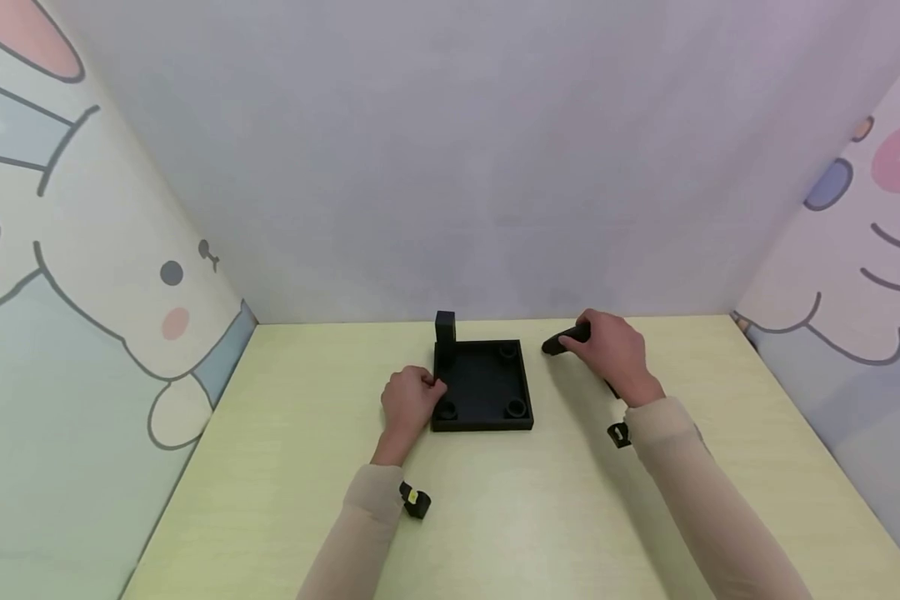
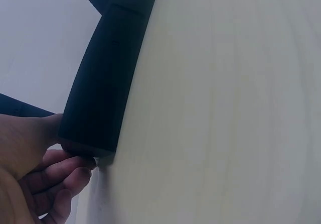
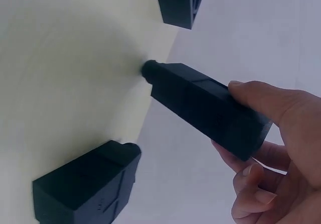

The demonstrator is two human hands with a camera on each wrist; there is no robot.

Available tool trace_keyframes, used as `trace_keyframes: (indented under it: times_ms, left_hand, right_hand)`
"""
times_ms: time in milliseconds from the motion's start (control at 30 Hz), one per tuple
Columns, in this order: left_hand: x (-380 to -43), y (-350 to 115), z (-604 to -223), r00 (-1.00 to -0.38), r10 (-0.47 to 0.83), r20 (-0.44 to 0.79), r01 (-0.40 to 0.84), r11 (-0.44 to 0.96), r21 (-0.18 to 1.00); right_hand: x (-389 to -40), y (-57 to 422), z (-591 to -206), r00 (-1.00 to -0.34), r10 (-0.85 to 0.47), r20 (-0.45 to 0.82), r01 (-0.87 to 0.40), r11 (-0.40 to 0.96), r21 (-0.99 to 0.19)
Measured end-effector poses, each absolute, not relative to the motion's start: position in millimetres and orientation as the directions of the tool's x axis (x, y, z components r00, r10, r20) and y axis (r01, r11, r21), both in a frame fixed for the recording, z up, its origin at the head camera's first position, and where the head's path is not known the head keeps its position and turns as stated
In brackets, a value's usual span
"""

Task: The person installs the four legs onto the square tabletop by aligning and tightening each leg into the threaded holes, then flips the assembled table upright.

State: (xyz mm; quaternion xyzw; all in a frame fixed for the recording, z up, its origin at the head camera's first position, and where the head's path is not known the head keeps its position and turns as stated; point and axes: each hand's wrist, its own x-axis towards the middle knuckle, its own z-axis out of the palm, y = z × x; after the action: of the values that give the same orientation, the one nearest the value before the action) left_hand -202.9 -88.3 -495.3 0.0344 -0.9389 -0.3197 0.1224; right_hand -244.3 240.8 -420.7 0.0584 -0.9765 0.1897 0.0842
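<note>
A black square panel (image 1: 483, 379) with a raised rim lies on the table, round sockets showing at its corners. One black block-like leg (image 1: 446, 327) stands upright at its far left corner. My left hand (image 1: 407, 404) pinches the panel's left rim near the front corner, thumb on the inner side; in the left wrist view its fingers curl at the end of the panel's side (image 2: 105, 78). To the right of the panel, my right hand (image 1: 613, 348) grips a second leg (image 3: 205, 106) between thumb and fingers, its round peg pointing at the tabletop.
Another leg (image 3: 88, 181) lies on the table by my right hand, mostly hidden under the wrist in the head view. The pale wooden table (image 1: 292, 500) ends at a plain back wall (image 1: 457, 167), with cartoon-printed walls on both sides.
</note>
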Motion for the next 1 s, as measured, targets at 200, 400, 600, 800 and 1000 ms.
trace_keyframes:
  times_ms: [200,400,600,800,1000]
  left_hand:
    - [-203.3,-88.7,-497.1,-0.967,-0.138,0.213,0.022,0.79,0.613]
    - [-203.1,-88.7,-496.3,-0.965,-0.143,0.221,0.022,0.792,0.61]
    - [-202.7,-88.3,-496.2,-0.968,-0.145,0.206,0.012,0.79,0.613]
    - [-202.2,-87.3,-496.5,-0.969,-0.143,0.203,0.01,0.794,0.607]
    - [-203.2,-87.0,-496.5,-0.967,-0.144,0.208,0.012,0.794,0.608]
  right_hand:
    - [-249.8,233.7,-408.0,-0.974,-0.097,0.203,-0.17,0.91,-0.379]
    - [-253.9,226.1,-397.8,-0.968,-0.125,0.216,-0.201,0.903,-0.379]
    - [-257.1,217.1,-389.5,-0.962,-0.147,0.23,-0.227,0.899,-0.374]
    - [-259.5,207.4,-381.8,-0.955,-0.172,0.243,-0.258,0.885,-0.387]
    - [-261.9,196.1,-376.9,-0.95,-0.204,0.236,-0.284,0.88,-0.382]
